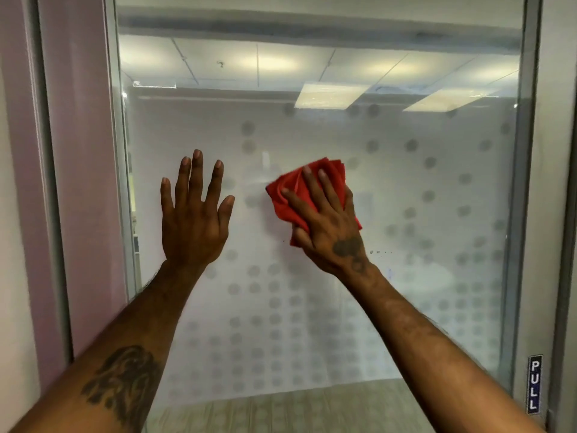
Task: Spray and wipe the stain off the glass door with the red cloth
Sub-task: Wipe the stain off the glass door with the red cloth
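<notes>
My right hand (324, 220) presses the bunched red microfibre cloth (315, 195) flat against the frosted, dot-patterned glass door (312, 307), fingers spread over the fabric and clamped on it. My left hand (193, 210) is empty, fingers apart, palm toward the pane well to the left of the cloth; I cannot tell whether it touches the glass.

Step in hand, as I judge it: wiping. A row of small dark specks (379, 252) lies on the glass just right of my right wrist, below the cloth, and a single speck sits just left of the cloth's lower edge.

Procedure: keep the palm flat so that the cloth bears evenly; sweep down and to the right over the specks; overlap each pass; turn the cloth to a clean fold if it smears. Steady the door with the left hand, since pressure may swing it.

Writing: a dark vertical label (535, 388) on the grey metal frame (527, 214), low and far right of my right hand, reads "PULL". No spray bottle is in view.
</notes>
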Tool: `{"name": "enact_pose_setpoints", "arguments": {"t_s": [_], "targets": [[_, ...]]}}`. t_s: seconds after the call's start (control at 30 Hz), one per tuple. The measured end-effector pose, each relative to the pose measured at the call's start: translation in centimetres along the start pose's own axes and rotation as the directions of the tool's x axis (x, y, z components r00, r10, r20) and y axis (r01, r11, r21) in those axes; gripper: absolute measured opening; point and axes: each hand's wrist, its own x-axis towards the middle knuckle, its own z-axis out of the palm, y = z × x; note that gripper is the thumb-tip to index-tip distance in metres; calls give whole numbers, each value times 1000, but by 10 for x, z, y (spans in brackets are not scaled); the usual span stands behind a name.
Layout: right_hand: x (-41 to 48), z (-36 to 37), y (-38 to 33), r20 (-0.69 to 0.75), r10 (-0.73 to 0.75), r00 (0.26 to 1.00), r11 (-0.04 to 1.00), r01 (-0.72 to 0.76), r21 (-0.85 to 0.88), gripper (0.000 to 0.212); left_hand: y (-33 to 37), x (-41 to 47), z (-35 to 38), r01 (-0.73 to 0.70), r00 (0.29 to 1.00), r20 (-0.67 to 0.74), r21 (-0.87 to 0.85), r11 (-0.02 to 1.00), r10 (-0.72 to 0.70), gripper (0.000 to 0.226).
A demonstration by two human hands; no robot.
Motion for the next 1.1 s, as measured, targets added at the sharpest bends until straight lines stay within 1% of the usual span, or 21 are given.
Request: {"name": "enact_pose_setpoints", "arguments": {"t_s": [0.03, 0.07, 0.1, 0.17, 0.2, 0.23, 0.27, 0.33, 0.4, 0.5, 0.53, 0.57, 0.63, 0.67, 0.7, 0.73, 0.83, 0.93, 1.03, 1.07, 1.1], "targets": [[-8, -3, 7, 5, -12, 1000, 1000, 13, -9, 57, 0, 0, 0, 0, 1000, 0, 0, 1000, 0, 64], [-11, -6, 13, 0, 34, 999, 999, -34, -6, 57, 0, 0, 0, 2, 1000, 1, -3, 1000, -2, 64], [-10, -9, 17, -16, 132, 991, 991, -132, 9, 58, 0, 0, 0, 4, 1000, 2, -8, 1000, -4, 64], [8, -10, 13, -57, 354, 933, 934, -350, 69, 61, 1, 0, 1, 4, 1000, 0, -12, 1000, -4, 64], [20, -8, 5, -62, 406, 912, 912, -400, 90, 63, 1, 1, 1, 6, 1000, 0, -10, 1000, -6, 64], [29, -5, -5, -56, 403, 913, 913, -397, 91, 64, 0, 1, 2, 7, 1000, -2, -8, 1000, -7, 64], [34, -1, -16, -41, 358, 933, 932, -355, 72, 63, 0, 0, 2, 4, 1000, -3, -6, 1000, -4, 64], [30, 9, -34, -11, 229, 973, 973, -228, 24, 60, 0, 1, 1, 2, 1000, 3, -2, 1000, -2, 64], [11, 14, -39, 7, 99, 995, 995, -99, 10, 59, 0, 1, 0, 4, 1000, 23, -12, 1000, -4, 64], [-18, 8, -20, 56, -97, 994, 995, 99, -24, 57, 1, 2, -1, 7, 999, 32, -25, 1000, -7, 64], [-20, 4, -11, 52, -89, 995, 996, 91, -25, 57, 1, 2, -2, 10, 999, 33, -28, 1000, -9, 64], [-17, 1, -3, 31, -14, 999, 1000, 14, -8, 58, 0, 2, -3, 13, 999, 34, -32, 999, -11, 64], [4, -3, -1, -25, 232, 972, 972, -231, 41, 61, 1, 3, -4, 16, 999, 41, -36, 999, -15, 64], [18, -2, -7, -38, 313, 949, 949, -312, 47, 61, 2, 4, -6, 17, 999, 44, -38, 999, -15, 63], [30, 0, -16, -42, 340, 939, 940, -339, 38, 62, 2, 4, -7, 16, 999, 44, -47, 999, -14, 63], [39, 5, -26, -40, 324, 945, 946, -323, 21, 63, 2, 3, -8, 16, 999, 38, -63, 998, -14, 62], [37, 21, -52, -37, 186, 982, 982, -186, -16, 63, -2, 7, -10, 23, 1000, -7, -111, 994, -24, 57], [-6, 34, -63, -36, 39, 999, 999, -40, -17, 61, -9, 14, -8, -10, 1000, -1, -79, 997, 10, 57], [-49, 33, -49, 19, -102, 995, 994, 103, -31, 58, -12, 13, -3, -11, 999, 37, -34, 999, 12, 61], [-55, 30, -41, 28, -95, 995, 995, 96, -34, 57, -12, 12, -1, -5, 999, 41, -33, 999, 6, 61], [-55, 27, -33, 20, -35, 999, 999, 36, -35, 58, -12, 11, 0, -3, 999, 41, -35, 999, 5, 61]]}}
